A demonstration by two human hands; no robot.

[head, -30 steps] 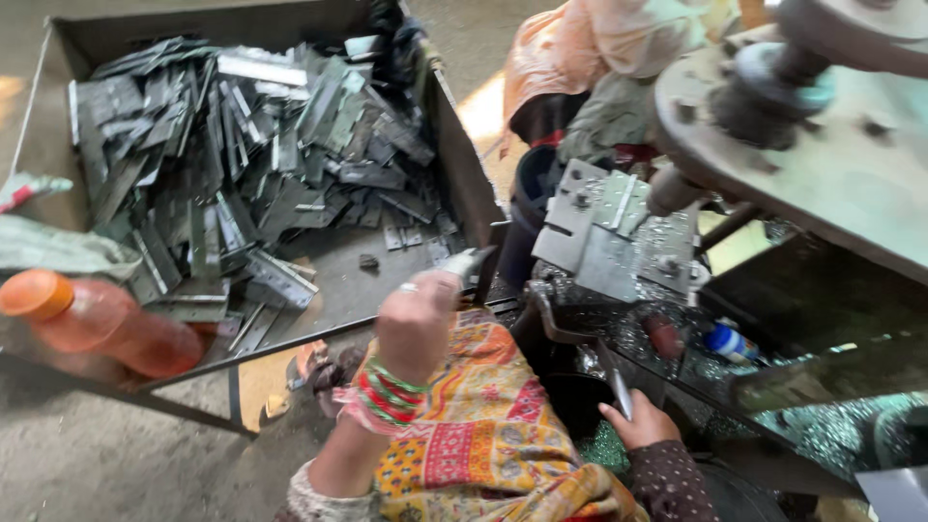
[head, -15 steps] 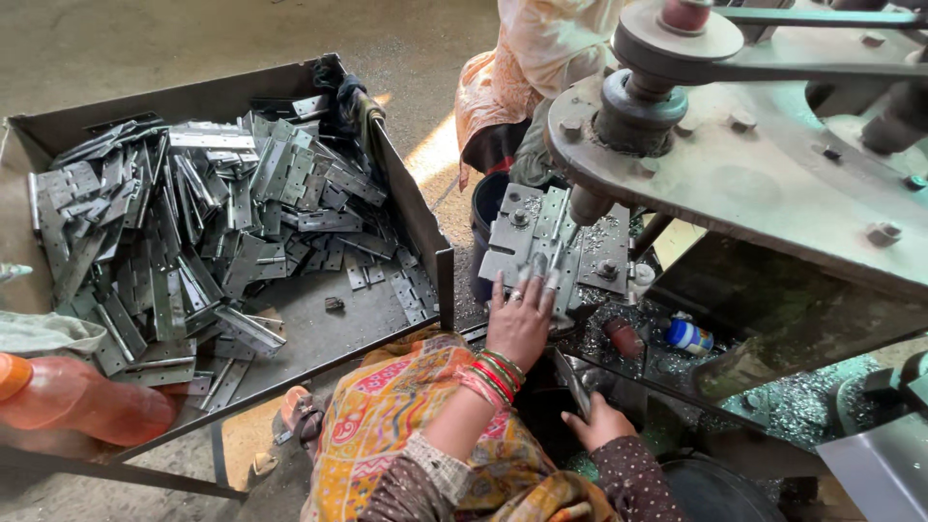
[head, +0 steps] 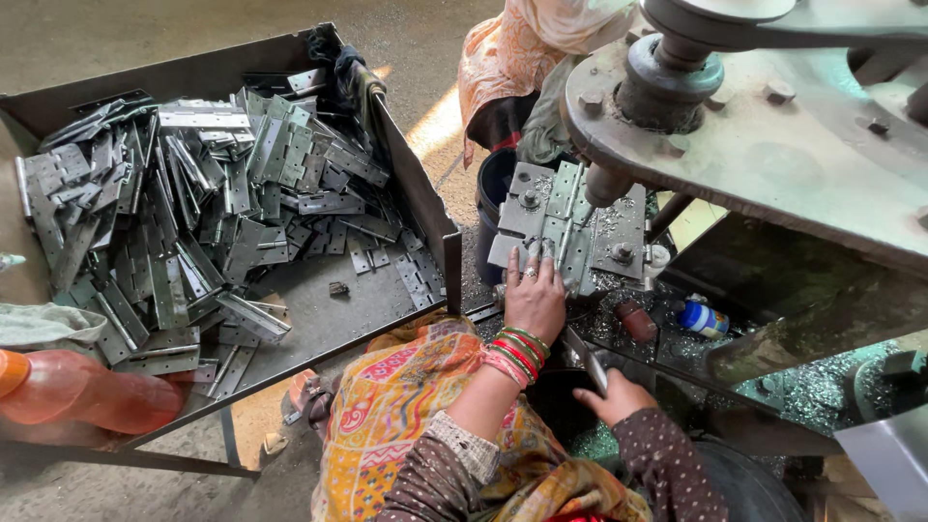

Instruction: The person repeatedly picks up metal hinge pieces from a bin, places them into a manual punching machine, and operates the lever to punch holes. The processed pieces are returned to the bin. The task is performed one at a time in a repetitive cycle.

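- Hinge plates (head: 570, 227), flat galvanised strips with punched holes, lie clamped side by side on the steel jig bed under the press spindle (head: 607, 184); that is where the work sits in my head view.
- My left hand (head: 534, 300) lies on the near edge of that bed, fingers loosely spread and pressing on a plate, palm down, a ring on one finger and red and green bangles (head: 512, 353) at the wrist.
- My right hand (head: 619, 396) is lower, fingers curled around a thin dark metal lever (head: 588, 360); it looks gripped, though the fingertips are hidden from me.
- Risk, as I judge it: the left fingers rest close to the spindle nose, so a stroke could catch them; the bangles and loose patterned sleeve could snag on the bolts (head: 620, 253).
- Bright metal swarf (head: 812, 382) covers the dark machine base, sharp and slippery, so a plate could shift when pushed.
- To the left a dark sheet-steel tray (head: 425, 208) holds a tangled heap of loose hinges (head: 193, 222), dull grey, thin, hard-edged; its upright corner stands just beside my left wrist.
- An orange plastic bottle (head: 97, 401) lies at the tray's near left corner, a grey cloth (head: 48, 324) above it.
- Another person in a pale orange garment (head: 503, 58) sits beyond the jig.
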